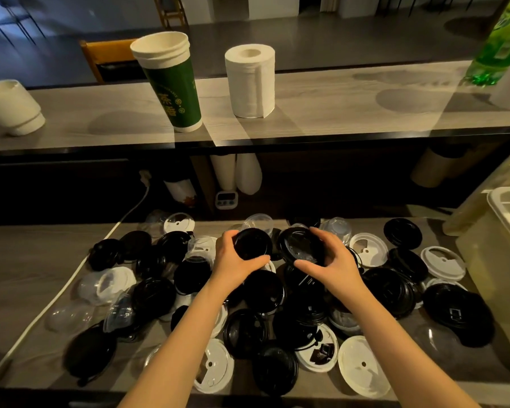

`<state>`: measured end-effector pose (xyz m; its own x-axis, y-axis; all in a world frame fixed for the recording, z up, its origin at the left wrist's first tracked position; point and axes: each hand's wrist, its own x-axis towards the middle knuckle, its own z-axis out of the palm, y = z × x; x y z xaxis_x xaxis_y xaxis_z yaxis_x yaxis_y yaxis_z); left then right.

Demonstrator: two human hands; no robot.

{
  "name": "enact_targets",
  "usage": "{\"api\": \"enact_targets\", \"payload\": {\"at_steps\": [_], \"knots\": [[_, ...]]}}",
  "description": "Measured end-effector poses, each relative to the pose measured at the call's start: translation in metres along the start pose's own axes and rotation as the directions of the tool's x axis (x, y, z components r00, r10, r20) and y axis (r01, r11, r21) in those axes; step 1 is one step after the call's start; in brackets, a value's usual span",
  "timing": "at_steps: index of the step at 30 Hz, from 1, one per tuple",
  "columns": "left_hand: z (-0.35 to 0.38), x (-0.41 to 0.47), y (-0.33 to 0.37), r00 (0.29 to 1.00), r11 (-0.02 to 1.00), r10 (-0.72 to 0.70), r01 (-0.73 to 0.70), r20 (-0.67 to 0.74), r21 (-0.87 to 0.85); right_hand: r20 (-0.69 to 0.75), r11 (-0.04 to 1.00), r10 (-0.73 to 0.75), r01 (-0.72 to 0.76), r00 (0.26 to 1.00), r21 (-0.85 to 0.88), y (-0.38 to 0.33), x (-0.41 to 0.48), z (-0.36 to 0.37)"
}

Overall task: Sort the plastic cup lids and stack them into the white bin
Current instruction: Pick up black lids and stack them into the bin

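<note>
A loose pile of several black, white and clear plastic cup lids [265, 293] covers the lower counter. My left hand [236, 260] grips a black lid [252, 244] by its rim, held above the pile. My right hand [333, 260] grips another black lid [302, 245], tilted toward the first, the two almost touching. The white bin [504, 201] stands at the right edge, only partly in view, its inside hidden.
On the upper shelf stand a green paper cup stack [174, 83], a paper towel roll [251, 83], white cups [9, 107] lying at left and a green bottle [498, 48] at right. A white cable [71, 278] runs along the counter's left side. A small timer [226, 200] sits behind the pile.
</note>
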<state>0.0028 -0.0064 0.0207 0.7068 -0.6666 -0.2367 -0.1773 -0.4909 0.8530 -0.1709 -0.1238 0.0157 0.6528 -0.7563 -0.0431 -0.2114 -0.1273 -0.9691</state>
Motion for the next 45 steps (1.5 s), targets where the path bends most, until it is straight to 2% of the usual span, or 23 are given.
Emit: {"api": "enact_targets", "payload": {"at_steps": [2,4,6,9,13,17,20,22,25,27,30,32,35,38,41,43,45], "knots": [[-0.002,-0.009,0.005,1.000,0.977,-0.013,0.015,0.010,-0.214,0.047,0.998,-0.010,0.007,0.999,0.069,-0.015,-0.003,0.004],[-0.003,-0.019,0.012,0.999,0.905,-0.016,0.035,0.049,-0.425,0.101,0.992,-0.036,0.023,0.994,0.120,-0.028,-0.005,0.009],[-0.003,-0.027,0.017,0.996,0.823,-0.018,0.065,0.088,-0.564,0.140,0.986,-0.061,0.038,0.988,0.162,-0.038,-0.008,0.013],[-0.003,-0.037,0.023,0.992,0.729,-0.034,0.108,0.122,-0.676,0.154,0.987,-0.092,0.070,0.984,0.147,-0.045,-0.011,0.019],[-0.007,-0.046,0.023,0.984,0.492,-0.029,0.166,0.174,-0.854,0.132,0.990,-0.131,0.124,0.983,0.061,-0.044,-0.014,0.021],[-0.011,-0.054,0.026,0.980,0.428,-0.005,0.183,0.200,-0.885,0.111,0.963,-0.244,0.255,0.963,-0.092,-0.045,-0.021,0.024],[-0.006,-0.060,0.028,0.984,0.535,0.010,0.144,0.177,-0.833,0.161,0.926,-0.306,0.333,0.938,-0.180,-0.042,-0.027,0.030],[-0.003,-0.062,0.024,0.990,0.618,0.038,0.083,0.135,-0.782,0.169,0.926,-0.301,0.330,0.939,-0.181,-0.038,-0.029,0.034],[-0.004,-0.061,0.017,0.993,0.685,0.065,0.031,0.103,-0.728,0.197,0.927,-0.275,0.313,0.941,-0.206,-0.035,-0.029,0.034],[-0.005,-0.056,0.012,0.993,0.728,0.073,0.014,0.097,-0.686,0.187,0.962,-0.208,0.236,0.960,-0.138,-0.030,-0.029,0.032],[-0.003,-0.049,0.005,0.985,0.793,0.092,0.018,0.149,-0.609,0.135,0.999,0.005,-0.010,0.991,0.037,-0.020,-0.029,0.031],[0.000,-0.044,0.000,0.970,0.844,0.096,0.040,0.224,-0.534,0.113,0.995,0.090,-0.093,0.989,0.021,-0.012,-0.028,0.028],[0.004,-0.035,-0.005,0.934,0.917,0.043,0.105,0.355,-0.386,0.043,0.991,0.134,-0.134,0.990,-0.008,-0.003,-0.029,0.020],[0.010,-0.026,-0.004,0.901,0.941,0.013,0.136,0.433,-0.311,0.007,0.985,0.167,-0.167,0.986,-0.047,0.003,-0.032,0.012],[0.022,-0.018,0.002,0.900,0.937,0.004,0.149,0.437,-0.316,-0.031,0.978,0.190,-0.192,0.981,-0.086,0.006,-0.034,0.004],[0.029,-0.011,0.005,0.918,0.938,-0.010,0.146,0.396,-0.315,-0.128,0.974,0.182,-0.196,0.975,-0.111,0.008,-0.035,-0.006],[0.035,-0.005,0.007,0.935,0.924,-0.030,0.161,0.353,-0.347,-0.292,0.965,0.155,-0.208,0.944,-0.160,0.011,-0.038,-0.022]]}}
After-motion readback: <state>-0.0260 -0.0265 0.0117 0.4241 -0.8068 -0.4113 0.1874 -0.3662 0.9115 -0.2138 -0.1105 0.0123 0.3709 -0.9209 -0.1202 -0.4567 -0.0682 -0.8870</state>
